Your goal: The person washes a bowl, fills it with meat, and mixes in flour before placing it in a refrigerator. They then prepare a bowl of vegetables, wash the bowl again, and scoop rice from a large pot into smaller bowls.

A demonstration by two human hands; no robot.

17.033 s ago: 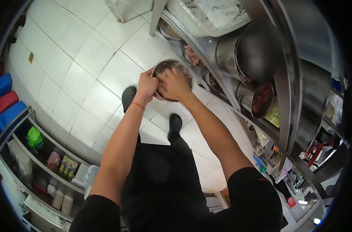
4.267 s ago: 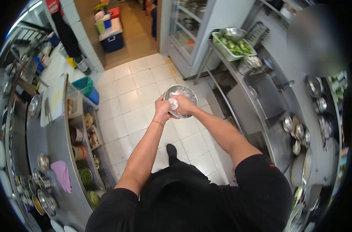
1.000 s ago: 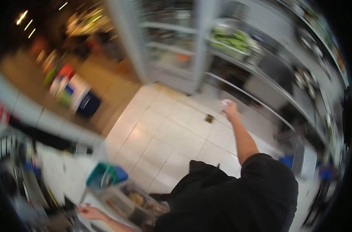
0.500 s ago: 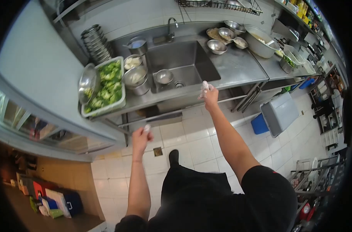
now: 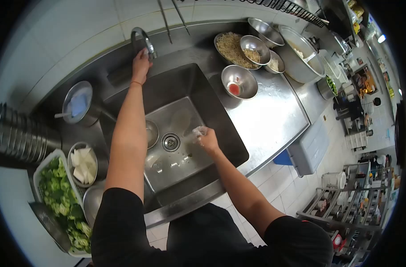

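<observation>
My left hand [image 5: 142, 67] is stretched across the sink to the faucet [image 5: 140, 33], its fingers closed at the faucet's body; the handle is hidden behind them. Over the sink basin [image 5: 185, 113] hangs my right hand [image 5: 207, 138], fingers curled together, with whitish, wet-looking matter at the fingertips. Whether it holds anything I cannot make out. A metal bowl [image 5: 152, 134] lies in the basin beside the drain [image 5: 171, 142], partly covered by my left forearm. No water stream is visible from the spout.
Broccoli fills a white basket [image 5: 36, 175] at the left, near a bowl of white pieces [image 5: 83, 165], stacked metal containers [image 5: 22, 135] and a pot with a blue item [image 5: 78, 101]. Right of the sink stand a metal bowl [image 5: 239, 82], noodle-like strands [image 5: 232, 48] and a large pot [image 5: 301, 53].
I have moved up to the sink. My left hand has gone from low over the floor to the faucet, and my right hand is now above the basin.
</observation>
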